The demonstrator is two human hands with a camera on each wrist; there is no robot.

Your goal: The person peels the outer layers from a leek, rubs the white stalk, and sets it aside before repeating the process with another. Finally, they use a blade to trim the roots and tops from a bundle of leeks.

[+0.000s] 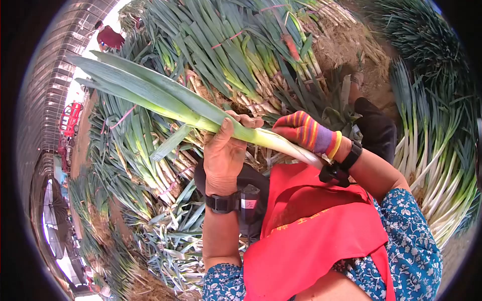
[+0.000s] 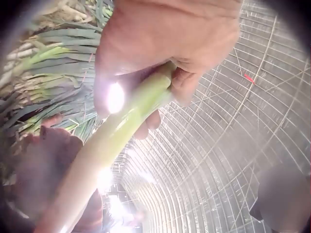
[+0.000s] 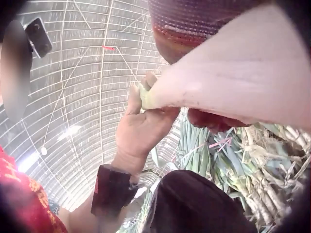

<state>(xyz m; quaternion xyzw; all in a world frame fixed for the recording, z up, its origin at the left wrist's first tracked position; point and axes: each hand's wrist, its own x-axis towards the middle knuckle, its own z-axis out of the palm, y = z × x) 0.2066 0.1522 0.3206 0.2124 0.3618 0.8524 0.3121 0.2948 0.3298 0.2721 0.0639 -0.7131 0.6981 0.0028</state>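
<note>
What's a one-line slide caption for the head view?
Bare left hand and striped-gloved right hand grip one leek above bundled leeks.

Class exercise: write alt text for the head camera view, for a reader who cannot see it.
A bare left hand and a striped-gloved right hand grip one long leek above a red apron, with bundled leeks piled behind.

A single leek [image 1: 191, 111] lay crosswise in front of the person, gripped mid-stalk by the left hand [image 1: 224, 153] and nearer its root end by the right hand [image 1: 305, 131] just beside it. Bundled leeks [image 1: 236, 50] were piled behind both hands, with more leeks [image 1: 442, 165] stacked at the right.
</note>
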